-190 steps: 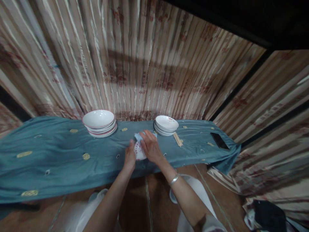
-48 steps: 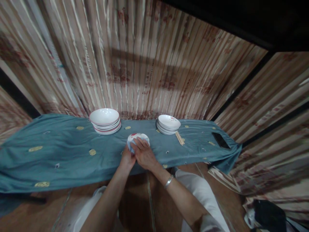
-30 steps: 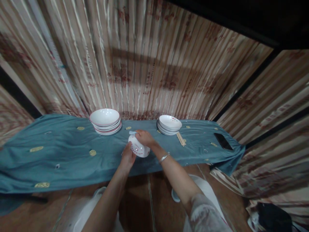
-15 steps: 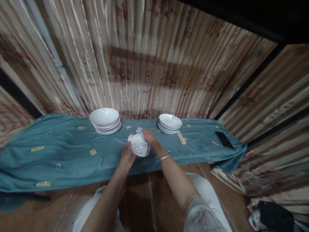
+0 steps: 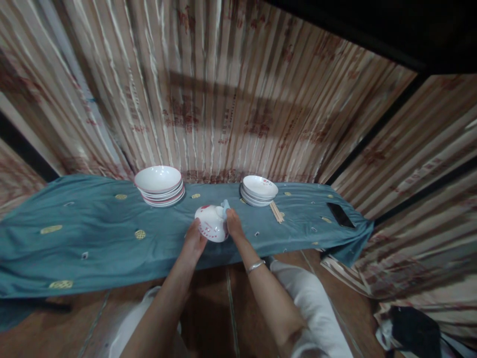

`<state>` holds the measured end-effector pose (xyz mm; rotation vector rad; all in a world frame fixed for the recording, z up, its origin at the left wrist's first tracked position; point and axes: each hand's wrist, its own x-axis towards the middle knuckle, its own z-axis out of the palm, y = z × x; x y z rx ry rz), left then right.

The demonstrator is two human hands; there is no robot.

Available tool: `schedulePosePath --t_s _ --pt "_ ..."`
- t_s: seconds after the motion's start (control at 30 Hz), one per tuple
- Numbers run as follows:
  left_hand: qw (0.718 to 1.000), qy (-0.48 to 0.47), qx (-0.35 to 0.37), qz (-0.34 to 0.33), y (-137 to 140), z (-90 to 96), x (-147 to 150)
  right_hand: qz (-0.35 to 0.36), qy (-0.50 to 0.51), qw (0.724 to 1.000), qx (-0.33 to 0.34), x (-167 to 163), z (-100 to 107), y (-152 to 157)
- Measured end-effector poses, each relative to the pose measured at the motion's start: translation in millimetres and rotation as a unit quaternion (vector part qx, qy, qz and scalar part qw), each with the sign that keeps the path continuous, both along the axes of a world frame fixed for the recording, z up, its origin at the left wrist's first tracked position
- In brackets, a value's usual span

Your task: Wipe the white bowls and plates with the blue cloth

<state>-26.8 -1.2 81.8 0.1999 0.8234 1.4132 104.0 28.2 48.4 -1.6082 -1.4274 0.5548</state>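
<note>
A white bowl with red markings [image 5: 211, 224] is held tilted above the front of the cloth-covered table, its outer side and base ring facing me. My left hand [image 5: 195, 237] grips its left rim, fingers partly hidden behind it. On the bowl's right side, my right hand [image 5: 233, 223] presses a light blue cloth [image 5: 225, 206] against the outside. Most of that cloth is hidden by the fingers. Behind and to the left stands a stack of white bowls with red rims [image 5: 159, 186]. Farther right is a stack of white plates or shallow bowls [image 5: 258, 191].
Beside the right stack lie several wooden chopsticks [image 5: 276, 212]. A black phone [image 5: 340, 215] rests near the right end of the teal tablecloth [image 5: 108, 233]. Striped curtains [image 5: 208, 99] hang close behind the table. A dark bag [image 5: 415, 332] sits on the floor at lower right.
My right hand and the blue cloth have slid from the bowl's upper right down along its right side. The bowl has turned slightly, showing more of its base. My left hand keeps its grip.
</note>
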Motion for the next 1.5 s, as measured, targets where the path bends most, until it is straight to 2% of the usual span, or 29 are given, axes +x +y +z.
schedulePosePath --t_s 0.17,0.4,0.63,0.8,1.0,1.23,1.5 --pt "1.000 0.002 0.007 -0.013 1 -0.8 0 -0.044 -0.004 0.999 0.025 -12 -8 -29" --pt "0.999 -0.012 0.033 -0.019 -1 -3.8 1 -0.020 -0.095 0.991 0.088 -23 -5 -62" --pt "0.997 -0.013 0.061 -0.051 -4 1.2 0 0.036 -0.134 0.985 0.103 -17 13 -52" --pt "0.996 -0.012 0.080 -0.040 -5 4.0 2 0.045 -0.154 0.982 0.104 -9 18 -42" --pt "0.999 0.004 0.051 -0.016 -6 3.8 4 0.024 -0.190 0.977 0.097 -1 13 -44" --pt "0.999 0.000 0.037 -0.026 -4 0.8 2 0.017 -0.166 0.980 0.105 -3 8 -66" --pt "0.999 0.026 0.027 -0.028 -9 12.1 4 0.008 -0.216 0.969 0.123 -17 -7 -85"
